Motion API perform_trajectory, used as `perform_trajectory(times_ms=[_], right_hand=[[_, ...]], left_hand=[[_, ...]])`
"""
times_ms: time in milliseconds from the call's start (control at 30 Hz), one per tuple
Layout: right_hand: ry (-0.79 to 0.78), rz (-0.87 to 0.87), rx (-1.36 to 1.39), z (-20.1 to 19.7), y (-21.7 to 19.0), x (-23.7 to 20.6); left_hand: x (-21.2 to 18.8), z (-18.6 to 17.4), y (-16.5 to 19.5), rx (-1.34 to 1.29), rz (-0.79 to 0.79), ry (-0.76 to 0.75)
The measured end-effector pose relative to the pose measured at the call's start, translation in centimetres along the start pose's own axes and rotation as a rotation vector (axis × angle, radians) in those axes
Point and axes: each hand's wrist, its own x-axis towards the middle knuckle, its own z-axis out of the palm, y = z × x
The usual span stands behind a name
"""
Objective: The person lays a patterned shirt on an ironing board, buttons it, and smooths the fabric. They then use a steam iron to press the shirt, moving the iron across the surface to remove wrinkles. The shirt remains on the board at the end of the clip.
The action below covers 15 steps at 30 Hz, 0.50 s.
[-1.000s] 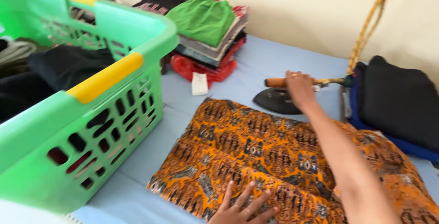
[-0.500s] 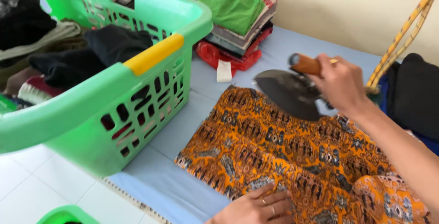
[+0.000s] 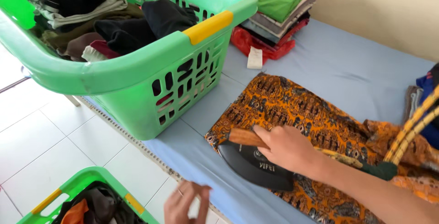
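So the black iron [image 3: 256,164] is gripped by its wooden handle in the right hand [image 3: 288,148], fingers closed tight, and pressed on the near corner of the orange patterned cloth [image 3: 302,114]. The left hand [image 3: 185,203] is held loosely curled, empty, off the blue-covered counter [image 3: 356,68] edge.

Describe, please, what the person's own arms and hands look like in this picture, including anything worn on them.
Both hands are bare, with no gloves. The right hand leads into a bare forearm with no sleeve, watch or bracelet showing. The left hand wears a thin ring on one finger; it is blurred and cut off at the frame's lower edge, so its arm is not visible.
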Motion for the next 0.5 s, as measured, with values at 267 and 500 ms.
perform_trajectory(times_ms=[267,500], right_hand=[[0.095,0.167,-0.019,-1.1,-3.0,2.1],[0.268,0.161,0.019,-0.2,-3.8,7.5]], left_hand=[[7.6,2.4,-2.0,0.233,-0.202,0.034],[10.4,4.9,-5.8,0.344,-0.216,0.109]])
